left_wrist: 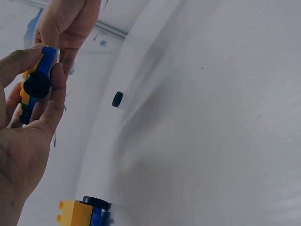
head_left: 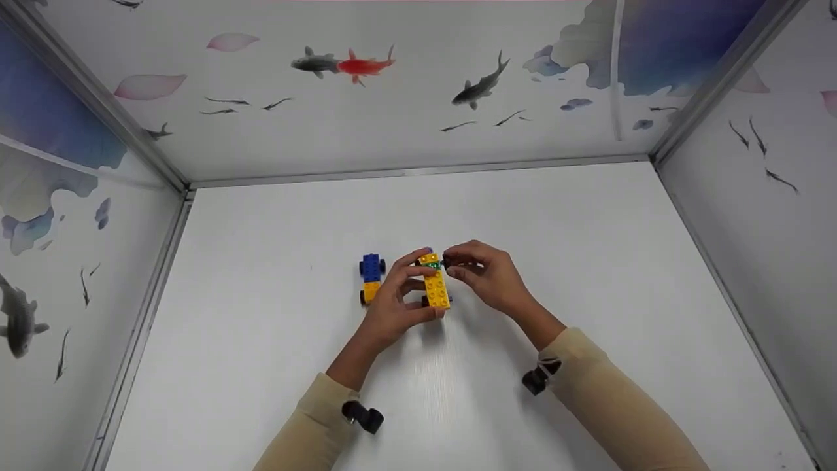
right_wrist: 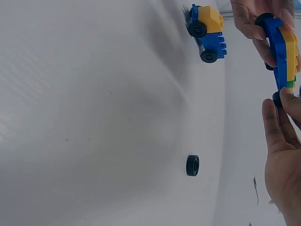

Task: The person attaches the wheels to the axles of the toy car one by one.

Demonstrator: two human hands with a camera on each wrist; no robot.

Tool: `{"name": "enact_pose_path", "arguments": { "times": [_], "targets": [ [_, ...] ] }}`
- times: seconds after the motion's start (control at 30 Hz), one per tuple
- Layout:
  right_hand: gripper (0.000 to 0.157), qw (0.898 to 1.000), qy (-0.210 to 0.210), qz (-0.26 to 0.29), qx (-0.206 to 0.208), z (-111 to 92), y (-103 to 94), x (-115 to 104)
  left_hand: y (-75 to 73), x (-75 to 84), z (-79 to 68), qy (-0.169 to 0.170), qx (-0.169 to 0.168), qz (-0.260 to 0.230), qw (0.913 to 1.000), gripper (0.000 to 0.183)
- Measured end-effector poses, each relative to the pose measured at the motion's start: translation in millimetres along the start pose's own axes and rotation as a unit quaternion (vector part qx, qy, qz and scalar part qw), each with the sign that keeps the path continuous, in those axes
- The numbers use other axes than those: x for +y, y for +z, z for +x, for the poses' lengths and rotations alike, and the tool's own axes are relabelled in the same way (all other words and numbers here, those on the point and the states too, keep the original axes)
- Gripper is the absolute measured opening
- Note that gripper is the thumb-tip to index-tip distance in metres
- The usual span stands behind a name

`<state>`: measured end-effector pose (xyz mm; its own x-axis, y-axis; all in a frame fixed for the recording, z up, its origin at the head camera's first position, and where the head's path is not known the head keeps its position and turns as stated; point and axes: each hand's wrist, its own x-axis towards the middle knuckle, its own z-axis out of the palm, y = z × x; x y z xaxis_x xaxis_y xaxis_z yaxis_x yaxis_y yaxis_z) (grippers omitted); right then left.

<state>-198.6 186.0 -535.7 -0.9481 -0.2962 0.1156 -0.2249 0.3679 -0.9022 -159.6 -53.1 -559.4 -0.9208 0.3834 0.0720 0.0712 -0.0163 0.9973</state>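
Note:
My left hand (head_left: 387, 307) grips a toy car (head_left: 438, 292) built of yellow bricks on a blue base, with a green piece between the yellow ones. Its fingers and thumb clasp the car from the left side and the near end. A black wheel (left_wrist: 36, 85) shows on the car's side in the left wrist view. At the car's far right corner, my right hand (head_left: 497, 278) pinches another black wheel (right_wrist: 277, 99) between thumb and fingertips, right against the blue base. The car is held above the white table.
Left of the hands, a second toy car (head_left: 371, 269) of blue and yellow bricks stands on the table (head_left: 261, 327) on black wheels. One loose black wheel (right_wrist: 192, 165) lies on the tabletop in both wrist views. Printed walls (head_left: 405, 131) enclose the table's back and sides.

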Motion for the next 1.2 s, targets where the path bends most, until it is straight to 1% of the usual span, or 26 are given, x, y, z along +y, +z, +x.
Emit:
{"name": "enact_pose_path", "arguments": {
  "times": [0.33,0.57,0.77,0.93,1.03,1.2],
  "targets": [
    [0.032,1.0,-0.008,-0.01,-0.002,0.1,0.1,1.5,-0.7,-2.3,0.1,0.002,-0.006,0.01,0.9999,0.058],
    [0.032,1.0,-0.016,0.006,-0.006,-0.1,-1.1,0.4,-1.6,-1.8,0.3,0.008,-0.014,0.004,0.9999,0.058],
    [0.033,1.0,-0.02,-0.012,-0.006,-0.5,-0.8,-0.3,-0.4,2.4,1.0,-0.013,-0.011,0.004,0.9998,0.056],
    [0.033,0.999,-0.029,-0.016,-0.002,-0.5,-0.7,-3.0,0.0,5.2,2.2,-0.024,-0.007,-0.026,0.9993,0.055],
    [0.034,0.999,-0.04,-0.015,-0.002,-0.7,-0.6,-4.9,-0.2,6.1,2.7,-0.03,-0.006,-0.056,0.998,0.055],
    [0.035,0.998,-0.061,-0.025,-0.002,-1.3,0.5,-7.0,-0.3,6.0,3.8,-0.033,0.003,-0.088,0.9956,0.055]
  ]
}}
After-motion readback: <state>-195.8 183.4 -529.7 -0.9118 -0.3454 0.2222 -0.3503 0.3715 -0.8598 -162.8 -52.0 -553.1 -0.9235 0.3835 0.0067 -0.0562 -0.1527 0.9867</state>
